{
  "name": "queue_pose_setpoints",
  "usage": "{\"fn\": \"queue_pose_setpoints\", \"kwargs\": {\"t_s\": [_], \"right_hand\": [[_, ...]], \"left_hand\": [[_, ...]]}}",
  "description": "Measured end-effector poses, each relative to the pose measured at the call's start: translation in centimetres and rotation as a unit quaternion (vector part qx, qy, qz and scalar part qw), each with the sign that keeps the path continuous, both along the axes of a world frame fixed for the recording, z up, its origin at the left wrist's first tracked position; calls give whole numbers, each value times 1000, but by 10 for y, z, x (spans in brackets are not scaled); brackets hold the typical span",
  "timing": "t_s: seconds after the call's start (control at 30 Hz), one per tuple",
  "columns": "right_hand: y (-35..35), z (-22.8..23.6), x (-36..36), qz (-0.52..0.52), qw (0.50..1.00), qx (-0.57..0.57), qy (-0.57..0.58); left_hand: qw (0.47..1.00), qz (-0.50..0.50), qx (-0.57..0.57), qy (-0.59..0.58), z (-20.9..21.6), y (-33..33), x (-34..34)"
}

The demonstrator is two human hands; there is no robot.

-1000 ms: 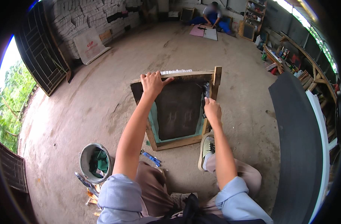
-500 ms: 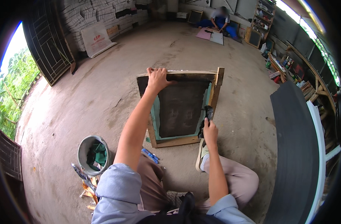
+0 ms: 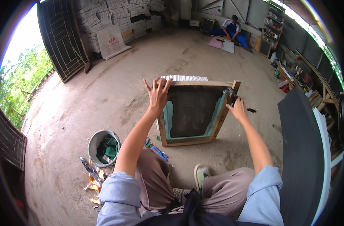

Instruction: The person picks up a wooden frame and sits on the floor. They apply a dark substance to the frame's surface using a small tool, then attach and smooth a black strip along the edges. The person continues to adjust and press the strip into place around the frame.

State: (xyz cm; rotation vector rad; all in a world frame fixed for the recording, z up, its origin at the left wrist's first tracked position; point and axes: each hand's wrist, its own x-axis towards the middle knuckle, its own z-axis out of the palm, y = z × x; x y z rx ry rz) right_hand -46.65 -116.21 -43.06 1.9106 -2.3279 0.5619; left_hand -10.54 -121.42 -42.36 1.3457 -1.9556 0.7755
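Note:
A wooden screen frame (image 3: 190, 141) stands tilted on its lower edge on the floor before me. Dark mesh fills it, bordered by green tape. My left hand (image 3: 157, 94) grips the frame's upper left corner, fingers over the top bar. My right hand (image 3: 237, 109) is at the upper right side bar, closed round a dark tool (image 3: 230, 91) whose one end lies against the bar. A black end shows beyond the hand; its exact kind is unclear. Just behind the top bar, a ribbed white stack (image 3: 187, 78) shows.
A grey bucket (image 3: 90, 148) with green cloth stands left of my knee. Near it lie a blue-handled tool (image 3: 159, 152) and scraps (image 3: 93, 184). Dark sheets (image 3: 301, 158) line the right. Far off, a person (image 3: 231, 30) sits on the floor by boards.
My right hand and its dark tool have gone from the frame's lower right side up near its upper right corner. The frame tilts more, baring the white stack; my right foot has shifted.

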Motion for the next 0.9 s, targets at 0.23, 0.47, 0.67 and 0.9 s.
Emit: {"fn": "queue_pose_setpoints", "kwargs": {"t_s": [0.23,0.47,0.67,0.9], "right_hand": [[-27,-130,-11,-91,947,-146,-270],[-92,-191,-16,-33,960,-22,-278],[-128,-210,-26,-78,972,-51,-214],[-140,-214,-46,-92,983,35,-155]], "left_hand": [[904,-101,29,415,-61,-3,-1],[769,-144,255,569,-164,-63,-1],[745,-64,348,566,-181,-118,-25],[757,-12,421,500,-224,-143,-43]]}}
